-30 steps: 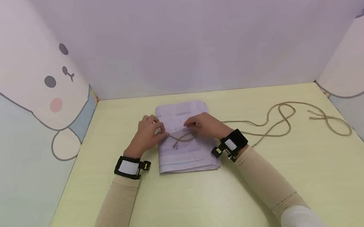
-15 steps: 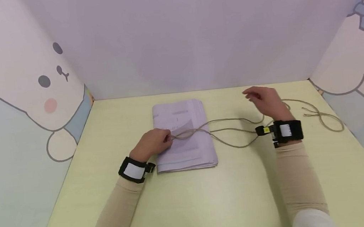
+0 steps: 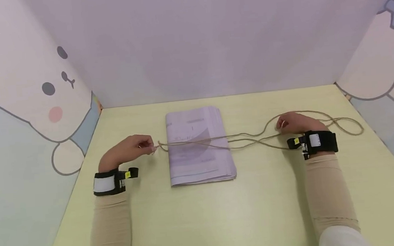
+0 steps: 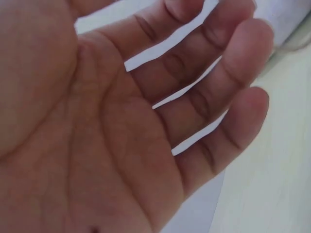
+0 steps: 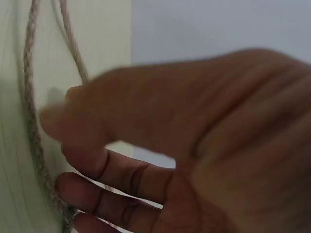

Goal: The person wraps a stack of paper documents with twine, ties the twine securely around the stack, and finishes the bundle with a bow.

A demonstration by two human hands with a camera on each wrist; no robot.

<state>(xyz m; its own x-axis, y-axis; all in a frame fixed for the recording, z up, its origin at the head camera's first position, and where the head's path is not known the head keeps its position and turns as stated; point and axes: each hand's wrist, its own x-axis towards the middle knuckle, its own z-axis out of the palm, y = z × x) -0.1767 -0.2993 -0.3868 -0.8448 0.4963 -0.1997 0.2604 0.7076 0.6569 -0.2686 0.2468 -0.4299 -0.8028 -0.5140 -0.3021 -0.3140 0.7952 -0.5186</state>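
A folded newspaper (image 3: 200, 167) lies flat on the table in the head view, with thin brown twine (image 3: 239, 135) stretched across it in several strands. Left of the paper, my left hand (image 3: 127, 148) pinches the twine's end between thumb and fingertips. Its other fingers (image 4: 199, 102) are loosely bent in the left wrist view; the pinch itself falls outside that picture. To the right of the paper, my right hand (image 3: 297, 122) pinches a strand between thumb and forefinger. Another twine strand (image 5: 30, 92) passes beside its fingertips in the right wrist view.
Loose twine loops spread over the pale yellow table (image 3: 204, 219) beyond my right hand. A plain lilac wall (image 3: 208, 41) rises at the back, and side panels with cartoon animals (image 3: 13, 87) stand left and right.
Both hands were over the newspaper; the right hand moved right to the loose twine and lowered. My left hand drew the twine end leftward, past the paper's left edge, straightening the strands.
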